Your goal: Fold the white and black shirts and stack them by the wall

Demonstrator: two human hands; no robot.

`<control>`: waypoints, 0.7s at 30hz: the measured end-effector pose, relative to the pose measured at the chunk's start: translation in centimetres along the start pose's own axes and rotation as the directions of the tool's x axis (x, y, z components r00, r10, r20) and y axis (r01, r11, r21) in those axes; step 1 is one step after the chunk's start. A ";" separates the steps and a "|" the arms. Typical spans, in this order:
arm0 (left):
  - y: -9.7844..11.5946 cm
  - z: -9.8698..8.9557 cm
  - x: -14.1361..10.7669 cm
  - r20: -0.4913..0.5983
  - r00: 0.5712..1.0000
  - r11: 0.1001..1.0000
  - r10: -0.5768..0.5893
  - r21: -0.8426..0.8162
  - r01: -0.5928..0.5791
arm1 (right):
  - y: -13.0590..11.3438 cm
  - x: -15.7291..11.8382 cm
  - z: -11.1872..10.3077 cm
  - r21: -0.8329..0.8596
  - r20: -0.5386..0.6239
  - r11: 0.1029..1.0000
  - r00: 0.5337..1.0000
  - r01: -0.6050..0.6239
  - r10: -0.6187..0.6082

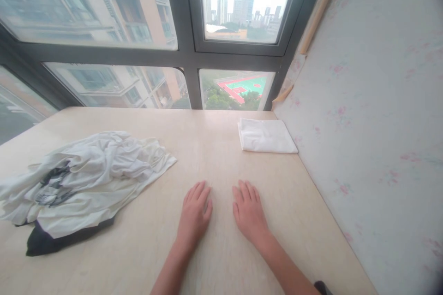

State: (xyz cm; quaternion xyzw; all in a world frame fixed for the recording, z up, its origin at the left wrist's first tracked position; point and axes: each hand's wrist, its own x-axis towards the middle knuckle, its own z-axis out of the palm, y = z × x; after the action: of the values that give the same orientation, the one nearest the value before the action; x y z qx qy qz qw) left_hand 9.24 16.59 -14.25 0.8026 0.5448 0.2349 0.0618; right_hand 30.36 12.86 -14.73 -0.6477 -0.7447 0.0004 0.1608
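Observation:
My left hand lies palm down on the pale wooden surface, its fingers stretched forward with nothing in them. Beside it, a short gap away, my right hand rests flat in the same way, fingers slightly apart. To the left of my left hand spreads a crumpled heap of white clothing with a grey print; dark cloth shows under its near edge. Beyond my right hand, against the wall, sits a neatly folded white cloth. Neither hand touches the fabrics.
A grey-framed window closes off the far edge of the surface, with buildings and a sports court outside. Along the right side rises a wall with floral paper, peeling near the window corner.

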 end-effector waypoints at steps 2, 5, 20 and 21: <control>0.2 -0.2 0.0 0.009 1.000 1.000 -0.002 0.007 0.002 | -0.6 -0.9 -0.4 0.012 -0.021 1.000 1.000 -0.017 0.017; 0.5 -0.3 0.0 0.013 1.000 1.000 0.001 0.015 -0.001 | -0.8 -1.2 -0.6 0.031 -0.015 0.999 1.000 -0.012 0.012; 1.8 -1.4 -0.7 0.028 0.999 0.996 -0.021 0.083 0.019 | -0.1 -1.2 -0.4 0.065 -0.022 0.995 0.997 0.072 -0.071; 1.2 -2.0 -0.5 0.015 0.999 0.995 -0.033 0.090 0.032 | 0.0 -1.2 -0.3 0.070 -0.020 0.995 0.997 0.075 -0.073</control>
State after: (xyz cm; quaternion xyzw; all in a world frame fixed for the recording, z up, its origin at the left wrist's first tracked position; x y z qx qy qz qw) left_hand 9.21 15.38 -12.16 0.7975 0.5673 0.2026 0.0339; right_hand 30.60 11.59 -14.75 -0.6136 -0.7663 0.0150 0.1898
